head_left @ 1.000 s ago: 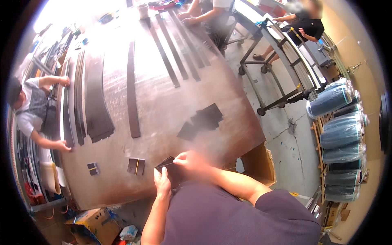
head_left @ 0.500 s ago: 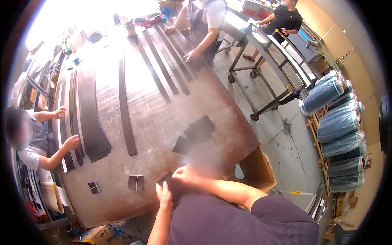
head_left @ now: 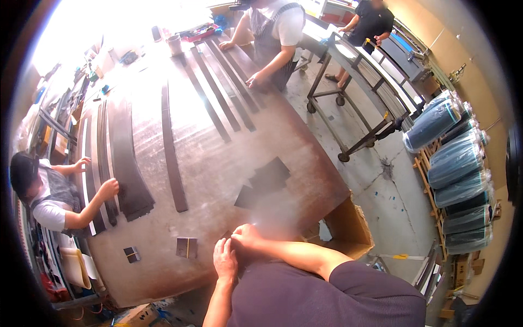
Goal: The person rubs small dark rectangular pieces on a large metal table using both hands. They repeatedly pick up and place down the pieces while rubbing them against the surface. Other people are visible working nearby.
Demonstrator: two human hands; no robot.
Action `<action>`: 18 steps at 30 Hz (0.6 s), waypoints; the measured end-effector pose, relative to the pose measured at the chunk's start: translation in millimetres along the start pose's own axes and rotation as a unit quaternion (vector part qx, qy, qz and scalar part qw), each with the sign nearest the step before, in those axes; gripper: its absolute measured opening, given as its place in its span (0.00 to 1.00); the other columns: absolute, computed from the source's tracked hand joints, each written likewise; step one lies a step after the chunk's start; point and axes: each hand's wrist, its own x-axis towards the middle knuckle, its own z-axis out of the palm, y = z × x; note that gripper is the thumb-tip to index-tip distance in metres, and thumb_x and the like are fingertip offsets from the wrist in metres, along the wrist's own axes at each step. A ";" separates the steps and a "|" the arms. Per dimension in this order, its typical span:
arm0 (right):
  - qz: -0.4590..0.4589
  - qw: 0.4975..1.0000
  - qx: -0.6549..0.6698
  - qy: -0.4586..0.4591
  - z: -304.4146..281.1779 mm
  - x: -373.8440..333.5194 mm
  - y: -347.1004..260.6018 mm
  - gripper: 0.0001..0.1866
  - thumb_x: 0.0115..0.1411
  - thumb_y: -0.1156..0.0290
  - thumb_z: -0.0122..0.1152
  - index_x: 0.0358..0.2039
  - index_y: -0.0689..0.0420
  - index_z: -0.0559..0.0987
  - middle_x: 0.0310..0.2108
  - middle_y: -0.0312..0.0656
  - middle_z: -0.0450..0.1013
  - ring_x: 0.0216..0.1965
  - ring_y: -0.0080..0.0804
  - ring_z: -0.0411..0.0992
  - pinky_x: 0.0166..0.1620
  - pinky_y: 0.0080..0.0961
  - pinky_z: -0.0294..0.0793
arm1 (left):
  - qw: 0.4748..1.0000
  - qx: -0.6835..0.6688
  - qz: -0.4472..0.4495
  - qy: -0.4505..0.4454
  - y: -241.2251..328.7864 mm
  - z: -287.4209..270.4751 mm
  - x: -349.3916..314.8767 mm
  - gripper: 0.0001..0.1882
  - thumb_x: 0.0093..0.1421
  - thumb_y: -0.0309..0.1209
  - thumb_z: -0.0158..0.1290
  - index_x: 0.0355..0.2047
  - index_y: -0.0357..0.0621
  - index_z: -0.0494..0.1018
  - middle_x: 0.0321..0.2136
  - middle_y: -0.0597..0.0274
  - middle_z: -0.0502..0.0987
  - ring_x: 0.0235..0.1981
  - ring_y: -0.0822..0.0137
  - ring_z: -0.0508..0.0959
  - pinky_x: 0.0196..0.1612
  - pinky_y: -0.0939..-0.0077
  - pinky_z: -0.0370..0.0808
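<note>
At the near edge of the table, my left hand (head_left: 225,260) and my right hand (head_left: 248,237) are close together, fingers closed. A dark flat piece is between them, almost wholly hidden; only a dark corner (head_left: 226,235) shows above my left fingertips. Just beyond my hands, several dark square pieces (head_left: 263,182) lie overlapping on the table, partly blurred by a hazy patch. Left of my hands lies a stack of dark squares (head_left: 182,248) with a yellow band around it. Farther left is a smaller banded stack (head_left: 129,256).
Long dark strips (head_left: 173,152) lie across the brown table (head_left: 218,180). One co-worker (head_left: 52,199) handles strips at the left edge; another (head_left: 275,41) leans over the far side. An open cardboard box (head_left: 357,231) stands by the right corner. Beyond are a wheeled cart (head_left: 354,103) and wrapped rolls (head_left: 455,171).
My hands have drawn closer together, and the dark piece between them is now mostly covered. My left fingers have moved up over it. The view has shifted slightly.
</note>
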 end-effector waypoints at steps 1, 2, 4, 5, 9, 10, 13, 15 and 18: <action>-0.011 1.000 -0.010 0.001 2.4 2.6 2.7 0.18 0.62 0.59 0.70 0.43 0.61 0.89 0.38 0.49 0.87 0.40 0.38 0.86 0.47 0.39 0.83 | 1.000 0.021 0.011 -0.013 -3.1 2.2 -2.1 0.27 0.63 0.27 0.61 0.63 0.42 0.76 0.64 0.48 0.75 0.68 0.46 0.71 0.72 0.52 0.69; -0.012 1.000 -0.015 0.004 3.4 5.7 6.5 0.18 0.62 0.59 0.70 0.43 0.61 0.89 0.39 0.50 0.87 0.41 0.39 0.86 0.47 0.39 0.83 | 0.999 0.025 0.018 -0.016 -5.2 3.1 -2.0 0.27 0.63 0.27 0.61 0.63 0.41 0.76 0.64 0.48 0.75 0.69 0.46 0.71 0.72 0.53 0.69; -0.014 1.000 -0.024 0.012 4.9 12.3 13.7 0.18 0.62 0.58 0.70 0.43 0.61 0.89 0.39 0.51 0.87 0.42 0.41 0.86 0.47 0.40 0.83 | 0.999 0.035 0.032 -0.024 -9.7 5.0 -0.3 0.27 0.63 0.27 0.61 0.63 0.41 0.76 0.65 0.49 0.75 0.69 0.46 0.71 0.72 0.54 0.69; -0.020 0.999 -0.023 0.012 3.8 9.7 10.5 0.19 0.62 0.58 0.70 0.44 0.61 0.89 0.39 0.51 0.87 0.42 0.41 0.86 0.48 0.40 0.83 | 0.998 0.042 0.033 -0.025 -10.5 4.9 -0.7 0.27 0.64 0.28 0.61 0.64 0.41 0.75 0.65 0.49 0.75 0.69 0.46 0.71 0.72 0.54 0.70; -0.048 0.998 -0.032 0.012 -1.3 9.0 16.0 0.20 0.64 0.59 0.70 0.46 0.63 0.88 0.44 0.52 0.87 0.46 0.44 0.85 0.52 0.41 0.83 | 0.996 0.070 0.042 -0.026 -10.5 7.3 0.1 0.27 0.65 0.28 0.61 0.65 0.40 0.74 0.66 0.48 0.75 0.69 0.46 0.71 0.71 0.55 0.70; -0.055 0.998 -0.038 0.013 -2.3 10.2 22.3 0.20 0.64 0.59 0.70 0.47 0.63 0.88 0.45 0.53 0.86 0.47 0.44 0.85 0.53 0.41 0.83 | 0.996 0.076 0.047 -0.025 -9.8 8.3 0.4 0.28 0.65 0.28 0.60 0.65 0.40 0.73 0.66 0.48 0.74 0.69 0.46 0.71 0.71 0.55 0.70; -0.097 0.994 -0.047 -0.012 -18.7 1.5 34.2 0.21 0.65 0.60 0.68 0.50 0.64 0.87 0.50 0.53 0.85 0.52 0.45 0.83 0.57 0.42 0.81 | 0.997 0.066 0.042 -0.026 -7.6 6.7 -0.4 0.28 0.65 0.28 0.60 0.66 0.40 0.72 0.66 0.47 0.74 0.69 0.45 0.71 0.71 0.54 0.70; -0.113 0.993 -0.031 0.020 -34.9 -14.3 41.9 0.19 0.63 0.60 0.71 0.47 0.61 0.88 0.46 0.51 0.86 0.48 0.45 0.85 0.54 0.41 0.83 | 0.997 0.060 0.041 -0.026 -7.3 8.0 0.1 0.29 0.65 0.28 0.61 0.66 0.40 0.72 0.66 0.46 0.73 0.69 0.44 0.71 0.71 0.54 0.70; -0.107 0.993 0.000 0.048 -57.5 -36.0 63.8 0.18 0.63 0.60 0.71 0.47 0.59 0.88 0.46 0.50 0.86 0.48 0.45 0.84 0.53 0.41 0.82 | 0.997 0.060 0.040 -0.030 -8.3 11.6 0.4 0.30 0.63 0.28 0.62 0.66 0.39 0.72 0.66 0.46 0.73 0.68 0.44 0.71 0.71 0.53 0.69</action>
